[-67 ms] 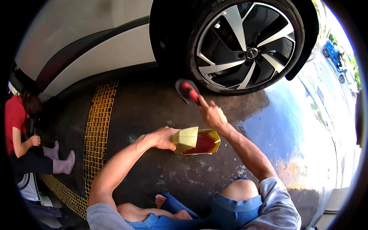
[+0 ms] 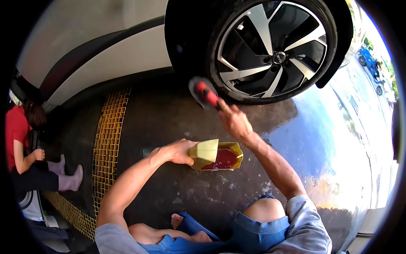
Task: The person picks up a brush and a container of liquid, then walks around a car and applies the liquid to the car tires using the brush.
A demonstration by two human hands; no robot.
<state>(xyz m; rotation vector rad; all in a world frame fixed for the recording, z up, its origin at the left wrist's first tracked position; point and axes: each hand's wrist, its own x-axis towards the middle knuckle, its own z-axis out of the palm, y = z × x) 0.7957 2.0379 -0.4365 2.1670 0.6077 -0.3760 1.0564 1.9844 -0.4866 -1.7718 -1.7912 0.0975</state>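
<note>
My right hand (image 2: pixel 237 122) is closed round the black end of a red-handled brush (image 2: pixel 206 92). Its dark, broad head is smeared by motion and sits just left of the lower tyre (image 2: pixel 249 98); whether it touches the rubber I cannot tell. Below it, a yellow cut-open plastic jug (image 2: pixel 207 153) lies on the ground with red liquid (image 2: pixel 226 158) inside. My left hand (image 2: pixel 181 151) grips the jug's left end, its fingers partly hidden behind the wall. The wheel (image 2: pixel 275 57) has a black and silver rim.
A light-coloured car body (image 2: pixel 114 46) rises at the upper left. Yellow floor grating (image 2: pixel 109 139) runs down the left side. Beyond it a person in a red top (image 2: pixel 16 131) sits with pinkish boots (image 2: pixel 71 180). Wet, shiny floor (image 2: pixel 313 139) spreads to the right; a blue vehicle (image 2: pixel 372 65) is farther off.
The brush has shifted slightly up and to the left, toward the tyre's left side, with my right hand following a little. My left hand and the jug have stayed put.
</note>
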